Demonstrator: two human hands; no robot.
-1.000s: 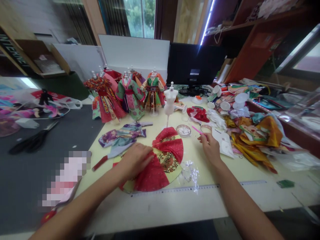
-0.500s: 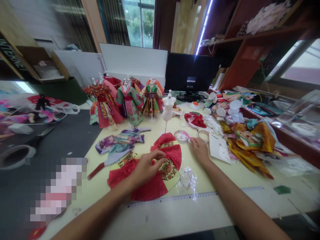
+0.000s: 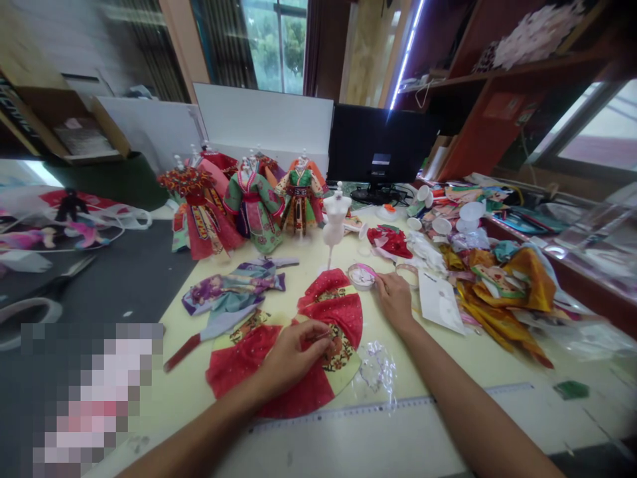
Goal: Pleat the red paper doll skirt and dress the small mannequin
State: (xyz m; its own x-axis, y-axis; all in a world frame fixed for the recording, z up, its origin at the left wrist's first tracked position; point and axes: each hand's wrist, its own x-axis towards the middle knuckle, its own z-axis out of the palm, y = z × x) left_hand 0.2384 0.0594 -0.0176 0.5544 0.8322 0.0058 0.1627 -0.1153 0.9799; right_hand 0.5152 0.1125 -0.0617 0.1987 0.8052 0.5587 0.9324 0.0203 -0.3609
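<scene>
A red doll skirt point(image 3: 249, 358) with yellow patterned panels lies spread on the pale table. Over its middle rests my left hand point(image 3: 298, 352), its thumb and fingers curled together near the patterned panel; what they may hold is too small to make out. My right hand point(image 3: 395, 299) is closed on thin pink tweezers point(image 3: 369, 269), whose tip reaches into a small round dish point(image 3: 361, 277) of tiny bits. Behind the skirt stands a white doll mannequin point(image 3: 336, 219). Beside the skirt lies a clear plastic bag point(image 3: 378, 365) with small pieces in it.
Dressed doll forms point(image 3: 253, 199) stand at the back left, near a dark monitor point(image 3: 381, 146). Purple doll clothing point(image 3: 233, 289) and a red-handled knife point(image 3: 184, 352) lie left. Golden fabric point(image 3: 527, 285) heaps at right. A ruler point(image 3: 348, 413) runs along the front.
The view has shifted slightly. My right hand has moved a little left, bringing the tweezers further over the round dish. My left hand stays over the skirt, its fingers slightly more closed.
</scene>
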